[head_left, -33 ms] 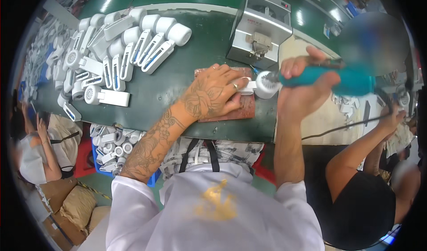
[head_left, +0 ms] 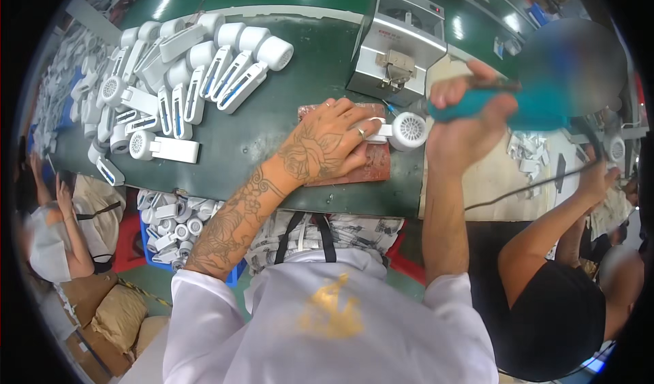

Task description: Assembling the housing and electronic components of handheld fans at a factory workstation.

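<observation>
My left hand (head_left: 325, 139) is closed over the handle of a white device with a round, grilled head (head_left: 409, 131) and presses it onto a reddish-brown pad (head_left: 377, 166). The grille faces up, just past the pad's right edge. In my right hand (head_left: 466, 122) is a teal corded electric screwdriver (head_left: 535, 109), lying nearly level and blurred by motion. Its nose comes close to the top right of the grille; whether they touch I cannot tell. My left palm hides most of the device's handle.
Many similar white devices (head_left: 174, 151) lie piled at the left of the green table (head_left: 293, 77). A grey metal machine (head_left: 392, 64) stands behind the pad. Below the table edge sits a blue crate (head_left: 158, 258) of white parts. A co-worker's arm (head_left: 545, 231) reaches in at right, near a black cord (head_left: 507, 197).
My right hand has shifted the screwdriver slightly, drawing its nose away from the grille's middle, so the grille shows in full. My left hand and the device's handle have stayed put.
</observation>
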`<action>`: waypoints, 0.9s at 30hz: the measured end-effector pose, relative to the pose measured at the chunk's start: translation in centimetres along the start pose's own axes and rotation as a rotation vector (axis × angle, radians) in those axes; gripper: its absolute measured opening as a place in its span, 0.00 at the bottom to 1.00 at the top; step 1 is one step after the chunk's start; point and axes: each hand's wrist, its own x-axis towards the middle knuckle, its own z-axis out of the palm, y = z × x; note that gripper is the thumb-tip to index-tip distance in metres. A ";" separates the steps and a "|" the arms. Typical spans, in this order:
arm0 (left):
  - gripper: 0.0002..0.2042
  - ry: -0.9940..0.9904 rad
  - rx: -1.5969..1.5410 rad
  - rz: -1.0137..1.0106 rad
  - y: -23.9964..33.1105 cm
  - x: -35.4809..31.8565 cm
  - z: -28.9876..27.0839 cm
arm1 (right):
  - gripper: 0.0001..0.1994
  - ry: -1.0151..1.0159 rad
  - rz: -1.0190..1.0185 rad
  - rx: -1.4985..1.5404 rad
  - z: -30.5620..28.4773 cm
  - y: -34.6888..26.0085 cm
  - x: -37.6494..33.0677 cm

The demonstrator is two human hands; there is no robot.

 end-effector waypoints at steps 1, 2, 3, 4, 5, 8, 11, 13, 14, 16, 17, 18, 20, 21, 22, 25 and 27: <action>0.18 0.013 0.009 0.000 0.0 -0.3 -0.1 | 0.38 -0.005 -0.020 -0.031 0.6 0.6 1.0; 0.18 -0.031 -0.010 -0.022 0.0 -0.4 -0.1 | 0.33 -0.028 -0.019 -0.048 1.0 0.9 2.0; 0.17 -0.076 -0.028 -0.044 0.1 -0.3 0.0 | 0.33 -0.035 -0.032 -0.051 1.2 1.3 2.9; 0.18 -0.093 -0.032 -0.068 0.0 -0.4 -0.1 | 0.34 -0.097 -0.049 -0.128 1.4 2.0 3.4; 0.18 -0.084 -0.028 -0.069 0.1 -0.5 -0.1 | 0.34 -0.158 -0.064 -0.204 1.7 2.5 3.9; 0.17 -0.088 -0.056 -0.094 0.6 -0.7 -0.5 | 0.32 -0.225 -0.056 -0.253 2.4 3.5 4.5; 0.23 -0.166 -0.047 -0.147 0.8 -0.6 -1.0 | 0.30 -0.238 -0.062 -0.256 2.3 4.9 4.0; 0.32 -0.062 -0.052 -0.133 0.9 -0.7 -0.6 | 0.29 -0.238 -0.058 -0.254 2.0 5.4 4.0; 0.32 -0.065 -0.058 -0.139 0.9 -0.6 -0.6 | 0.28 -0.225 -0.040 -0.249 1.9 5.3 4.2; 0.38 -0.069 -0.001 -0.119 0.6 -0.3 -0.4 | 0.27 -0.212 -0.033 -0.217 1.9 5.4 4.4; 0.38 -0.081 -0.004 -0.115 0.5 -0.3 -0.3 | 0.27 -0.232 -0.025 -0.246 2.0 5.2 4.5; 0.38 -0.103 0.000 -0.126 0.4 -0.3 -0.4 | 0.26 -0.251 -0.018 -0.276 2.1 4.9 4.5; 0.37 -0.129 0.025 -0.118 0.1 0.0 -0.7 | 0.26 -0.271 -0.016 -0.285 2.5 4.3 4.3; 0.37 -0.133 0.015 -0.118 0.3 -0.1 -0.3 | 0.25 -0.195 0.060 -0.251 2.5 3.3 3.5; 0.37 -0.118 0.020 -0.125 0.1 -0.5 -0.2 | 0.23 -0.130 0.133 -0.198 2.8 3.0 2.8; 0.38 -0.098 0.006 -0.126 0.3 -0.7 0.1 | 0.26 -0.090 0.212 -0.119 2.1 0.4 0.8; 0.38 -0.095 0.001 -0.120 0.3 -0.8 0.0 | 0.26 -0.135 0.196 -0.091 1.3 0.3 -0.4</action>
